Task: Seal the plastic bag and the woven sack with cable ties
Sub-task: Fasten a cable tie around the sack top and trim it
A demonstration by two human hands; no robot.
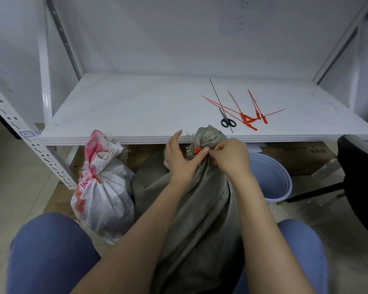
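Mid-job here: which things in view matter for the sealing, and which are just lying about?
In the job:
grey sack
red tie at its neck
left hand and right hand, both at that neck
white bag, already tied
spare ties
scissors

Lying about:
bucket
chair
cardboard box
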